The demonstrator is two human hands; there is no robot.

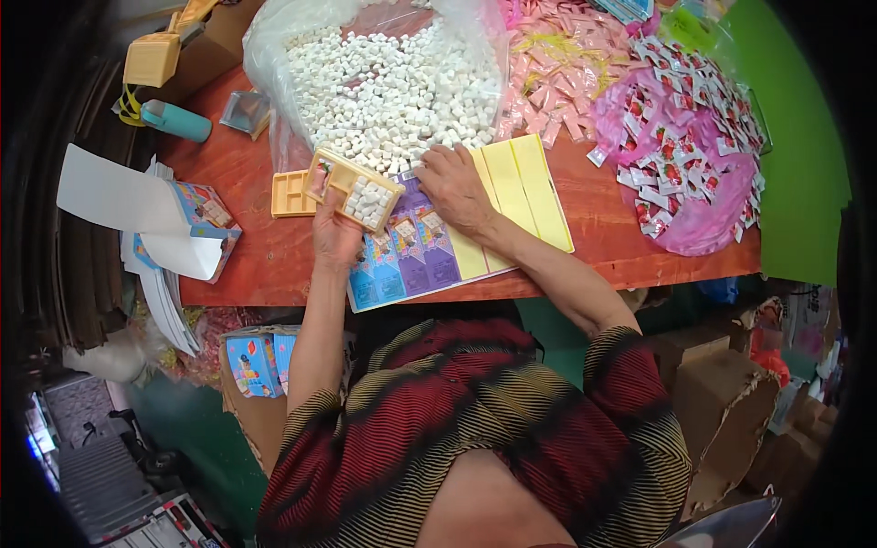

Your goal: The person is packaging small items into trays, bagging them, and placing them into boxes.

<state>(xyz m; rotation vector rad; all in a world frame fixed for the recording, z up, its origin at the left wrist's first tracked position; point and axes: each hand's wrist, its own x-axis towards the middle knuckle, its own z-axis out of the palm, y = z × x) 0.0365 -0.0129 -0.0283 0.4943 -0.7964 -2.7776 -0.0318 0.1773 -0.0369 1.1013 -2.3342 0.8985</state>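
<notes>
Left hand (336, 239) grips cream tray (343, 173) above the surface (598, 205), left of right hand (454, 190); tilting could spill its white pieces (370, 201). Right grip: fingers curled, contents hidden.

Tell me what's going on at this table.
A person is working bare-handed at a red table. The left hand holds a yellow tray with white pieces in one compartment. The right hand is over a colourful sheet, fingers near the heap of white pieces in a clear bag; whether they grip anything is hidden. A second tray lies to the left; pink packets and small sachets lie heaped to the right.
</notes>
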